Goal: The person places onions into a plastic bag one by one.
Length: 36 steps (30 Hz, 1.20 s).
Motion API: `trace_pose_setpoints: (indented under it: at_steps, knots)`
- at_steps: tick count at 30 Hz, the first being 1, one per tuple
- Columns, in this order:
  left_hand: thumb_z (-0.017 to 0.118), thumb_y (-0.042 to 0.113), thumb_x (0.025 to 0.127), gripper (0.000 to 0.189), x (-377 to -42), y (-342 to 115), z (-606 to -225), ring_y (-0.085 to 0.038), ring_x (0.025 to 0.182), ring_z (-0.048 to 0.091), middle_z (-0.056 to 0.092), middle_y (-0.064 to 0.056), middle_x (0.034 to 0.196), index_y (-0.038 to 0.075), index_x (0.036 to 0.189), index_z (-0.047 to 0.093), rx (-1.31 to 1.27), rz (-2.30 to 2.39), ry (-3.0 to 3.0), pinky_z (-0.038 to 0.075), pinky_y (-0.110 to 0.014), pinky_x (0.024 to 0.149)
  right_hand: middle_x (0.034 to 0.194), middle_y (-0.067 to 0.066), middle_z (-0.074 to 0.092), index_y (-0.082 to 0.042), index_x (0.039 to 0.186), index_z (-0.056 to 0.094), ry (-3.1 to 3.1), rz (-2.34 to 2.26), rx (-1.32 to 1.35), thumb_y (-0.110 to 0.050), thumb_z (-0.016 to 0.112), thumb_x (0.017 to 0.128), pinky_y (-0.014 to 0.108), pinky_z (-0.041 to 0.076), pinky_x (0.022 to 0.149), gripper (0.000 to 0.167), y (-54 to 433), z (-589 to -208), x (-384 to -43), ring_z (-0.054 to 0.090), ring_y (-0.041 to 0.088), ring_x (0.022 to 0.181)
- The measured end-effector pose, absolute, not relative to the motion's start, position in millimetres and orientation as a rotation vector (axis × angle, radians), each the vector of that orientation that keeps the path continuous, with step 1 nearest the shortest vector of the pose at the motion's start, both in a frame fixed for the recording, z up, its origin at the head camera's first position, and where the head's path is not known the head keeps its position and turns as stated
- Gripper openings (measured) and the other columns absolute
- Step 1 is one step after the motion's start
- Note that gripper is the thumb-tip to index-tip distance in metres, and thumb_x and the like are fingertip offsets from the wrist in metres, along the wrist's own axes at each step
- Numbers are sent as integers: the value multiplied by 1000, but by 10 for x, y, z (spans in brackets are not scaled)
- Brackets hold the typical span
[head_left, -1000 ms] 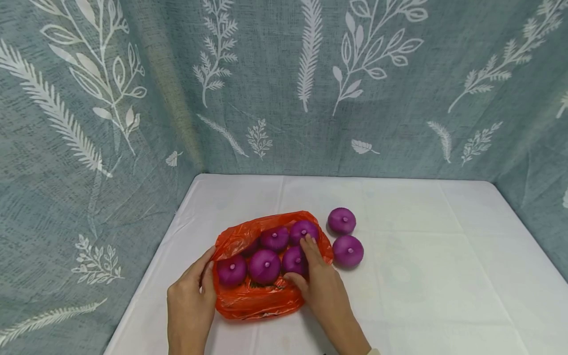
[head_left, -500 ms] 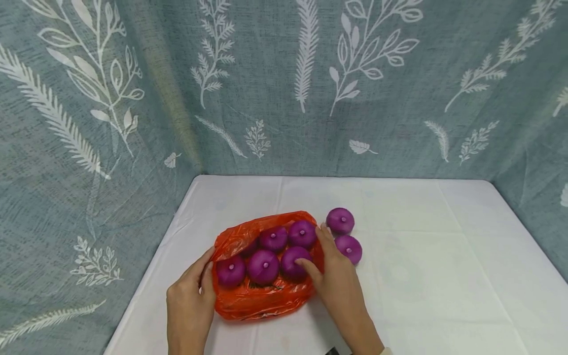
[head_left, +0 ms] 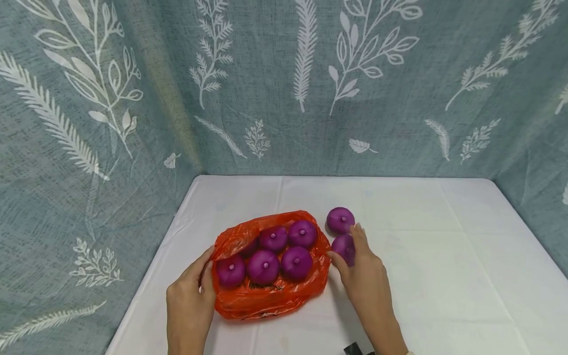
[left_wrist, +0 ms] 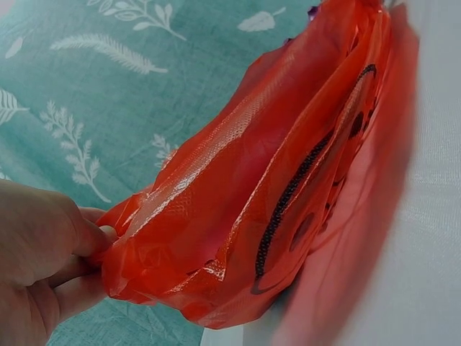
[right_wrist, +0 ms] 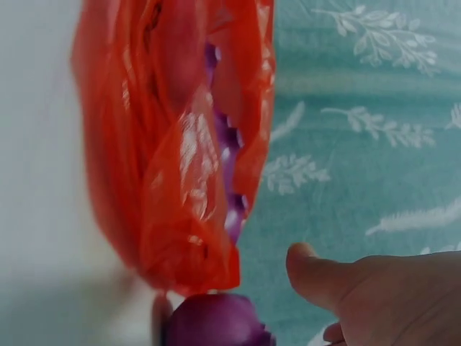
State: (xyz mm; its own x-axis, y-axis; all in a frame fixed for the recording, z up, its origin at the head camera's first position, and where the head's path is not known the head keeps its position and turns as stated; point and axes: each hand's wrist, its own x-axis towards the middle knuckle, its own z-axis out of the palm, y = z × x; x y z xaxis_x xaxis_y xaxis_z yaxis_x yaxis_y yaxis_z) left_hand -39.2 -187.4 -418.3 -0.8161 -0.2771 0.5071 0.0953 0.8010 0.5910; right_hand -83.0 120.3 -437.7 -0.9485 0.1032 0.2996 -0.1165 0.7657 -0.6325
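In the head view an orange-red plastic bag [head_left: 262, 301] lies with its mouth spread, and several purple onions [head_left: 264, 266] sit inside, each with a small pale stub on top. My left hand [head_left: 191, 296] pinches the bag's left edge; the left wrist view shows thumb and fingers on the crumpled film [left_wrist: 173, 267]. Two more purple onions lie outside, right of the bag. Over the nearer loose onion [head_left: 341, 248] my right hand [head_left: 366, 276] is spread, partly covering it, its thumb toward the bag. The farther onion [head_left: 340, 220] lies just beyond my fingertips.
A white cloth covers the table [head_left: 443, 266]. Blue-green curtains [head_left: 275, 143] with white leaf prints stand behind and at both sides. A small black object [head_left: 353, 349] shows by the right wrist at the bottom edge.
My right hand has moved right, off the onion at the bag's right end, to the nearer loose onion. That bagged onion is now uncovered. My left hand has stayed on the bag.
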Motion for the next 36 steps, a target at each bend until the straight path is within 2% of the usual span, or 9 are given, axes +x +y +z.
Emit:
trace_pose_setpoints:
  at_steps: [9, 36]
  knots:
    - [72, -6, 96, 39, -395, -1868, -4186, -40, 105, 76, 75, -19, 125, 4, 134, 73, 130, -817, -2395, 58, -50, 84, 156, 27, 48, 5, 152, 51, -2707, 979, -24, -37, 88, 89, 57, 54, 103, 85, 1285, -4481, -729, 53, 44, 138]
    - [71, -6, 96, 39, -386, -1855, -4193, -39, 105, 76, 75, -19, 125, 4, 134, 73, 137, -825, -2395, 58, -50, 85, 159, 30, 44, 6, 157, 44, -2772, 1028, -85, -40, 87, 89, 56, 53, 104, 93, 1299, -4646, -834, 54, 45, 138]
